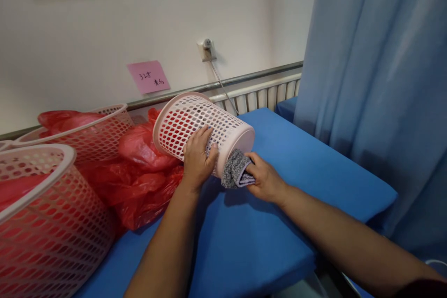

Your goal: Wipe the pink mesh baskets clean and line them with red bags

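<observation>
A pale pink plastic wastebasket (223,125) with a perforated wall lies tilted on its side, its rim to the left and its solid base to the right. My left hand (199,156) holds it by the near side, fingers laid over the holes and thumb apart. In my right hand (265,178) is a folded grey cleaning cloth (235,171) with a pale edge, pinched between thumb and fingers. The cloth touches the lower edge of the basket's base. My right fingertips are partly hidden behind the cloth.
Red plastic bags (139,186) lie left of the wastebasket. Two larger pink baskets, a near one (66,209) and a far one (111,123), hold more red plastic. Everything stands on a blue bed surface (251,242). A radiator (261,98), plugged cord (220,81) and blue curtain (363,79) are behind.
</observation>
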A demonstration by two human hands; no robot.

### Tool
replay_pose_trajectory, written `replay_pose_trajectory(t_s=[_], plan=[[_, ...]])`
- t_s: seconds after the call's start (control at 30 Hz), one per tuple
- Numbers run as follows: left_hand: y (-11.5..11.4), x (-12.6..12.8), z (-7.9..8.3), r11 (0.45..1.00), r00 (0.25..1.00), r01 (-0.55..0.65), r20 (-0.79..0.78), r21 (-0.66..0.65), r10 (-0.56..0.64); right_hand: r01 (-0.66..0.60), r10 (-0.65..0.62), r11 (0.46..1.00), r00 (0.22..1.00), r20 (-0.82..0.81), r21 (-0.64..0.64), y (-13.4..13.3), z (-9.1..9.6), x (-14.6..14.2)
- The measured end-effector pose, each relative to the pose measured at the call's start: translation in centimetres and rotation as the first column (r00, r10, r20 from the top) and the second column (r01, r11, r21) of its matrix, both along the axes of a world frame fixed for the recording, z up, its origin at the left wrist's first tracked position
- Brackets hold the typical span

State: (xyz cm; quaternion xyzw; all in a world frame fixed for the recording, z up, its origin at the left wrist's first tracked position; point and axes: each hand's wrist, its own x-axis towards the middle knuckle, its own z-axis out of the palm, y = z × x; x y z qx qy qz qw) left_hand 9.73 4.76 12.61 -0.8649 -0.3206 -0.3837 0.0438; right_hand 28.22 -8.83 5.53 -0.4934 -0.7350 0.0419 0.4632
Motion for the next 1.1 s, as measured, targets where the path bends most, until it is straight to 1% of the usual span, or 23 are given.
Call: replay_pose_trajectory(t_s=[0.03,0.1,0.2,0.27,0.3,0.37,0.43,0.47,0.5,0.53,0.57,0.6,0.67,0.7,0.73,0.8,0.87,0.9,0.97,1.0,1.03,1.07,1.1], plan=[[0.0,0.0,0.0,1.000,1.000,-0.001,0.003,-0.002,0.001,0.004,0.001,0.997,0.998,0.063,-0.080,0.0,0.0,-0.2],[-0.1,0.0,0.0,1.000,1.000,-0.002,0.008,-0.007,0.002,0.132,-0.092,0.963,0.981,0.173,-0.234,0.2,0.0,-0.2],[-0.1,0.1,0.0,1.000,1.000,-0.010,0.012,-0.012,0.010,0.351,-0.249,0.826,0.929,0.272,-0.440,0.9,-0.3,0.6],[-0.1,0.1,0.0,1.000,1.000,-0.010,0.011,-0.012,0.010,0.389,-0.330,0.764,0.921,0.207,-0.515,1.5,-0.5,1.4],[-0.1,0.1,0.0,1.000,1.000,-0.007,0.009,-0.012,0.007,0.380,-0.375,0.759,0.919,0.123,-0.529,1.8,-0.6,1.8],[-0.1,0.1,0.0,1.000,1.000,0.000,0.006,-0.009,0.000,0.357,-0.471,0.800,0.872,-0.136,-0.481,2.2,-0.7,2.4],[-0.1,0.1,0.0,1.000,1.000,0.000,0.003,-0.011,0.000,0.395,-0.498,0.865,0.757,-0.423,-0.310,2.3,-0.7,2.6],[-0.1,0.1,0.0,1.000,1.000,-0.003,0.002,-0.014,0.003,0.434,-0.464,0.881,0.715,-0.522,-0.189,2.2,-0.7,2.5],[-0.1,0.1,0.0,1.000,1.000,-0.007,0.001,-0.016,0.007,0.459,-0.410,0.886,0.713,-0.569,-0.064,2.0,-0.6,2.3],[-0.1,0.1,0.0,1.000,1.000,-0.010,0.002,-0.017,0.010,0.445,-0.345,0.894,0.755,-0.558,0.048,1.7,-0.6,1.9],[-0.2,0.1,-0.1,1.000,1.000,-0.011,0.002,-0.017,0.011,0.380,-0.272,0.916,0.825,-0.494,0.131,1.4,-0.5,1.5],[-0.2,0.1,-0.1,1.000,1.000,-0.012,0.004,-0.016,0.012,0.277,-0.192,0.946,0.899,-0.394,0.170,1.0,-0.4,1.0],[-0.2,0.1,-0.1,1.000,1.000,-0.014,0.008,-0.013,0.014,0.071,-0.052,0.991,0.984,-0.168,0.114,0.3,-0.2,0.2],[-0.1,0.1,-0.1,1.000,1.000,-0.015,0.011,-0.013,0.015,0.023,-0.020,0.999,0.997,-0.070,0.045,0.1,-0.1,-0.1],[-0.1,0.1,-0.1,1.000,1.000,-0.016,0.013,-0.014,0.016,0.023,-0.022,0.999,1.000,0.021,-0.035,-0.1,0.1,-0.3],[-0.1,0.1,-0.2,1.000,1.000,-0.007,0.016,-0.018,0.008,0.132,-0.094,0.971,0.977,0.189,-0.200,-0.2,0.3,-0.4],[-0.1,0.1,-0.1,1.000,1.000,0.002,0.019,-0.020,-0.002,0.275,-0.167,0.895,0.937,0.308,-0.352,0.1,0.3,0.0],[-0.1,0.1,-0.1,1.000,1.000,0.003,0.020,-0.021,-0.003,0.336,-0.208,0.850,0.922,0.326,-0.406,0.3,0.2,0.4],[-0.2,0.1,-0.1,1.000,1.000,0.000,0.021,-0.021,0.001,0.402,-0.313,0.784,0.914,0.258,-0.472,1.0,0.0,1.4],[-0.2,0.1,0.0,1.000,1.000,-0.002,0.018,-0.023,0.003,0.407,-0.377,0.772,0.911,0.164,-0.489,1.3,0.0,2.1],[-0.2,0.1,0.0,1.000,1.000,-0.004,0.013,-0.024,0.004,0.404,-0.446,0.771,0.894,0.034,-0.492,1.7,-0.1,2.6],[-0.3,0.1,0.0,1.000,1.000,-0.005,0.009,-0.025,0.006,0.401,-0.510,0.783,0.852,-0.119,-0.476,2.0,-0.1,3.1],[-0.3,0.1,0.0,1.000,1.000,-0.007,0.008,-0.027,0.007,0.414,-0.556,0.799,0.784,-0.275,-0.437,2.3,-0.1,3.5]])
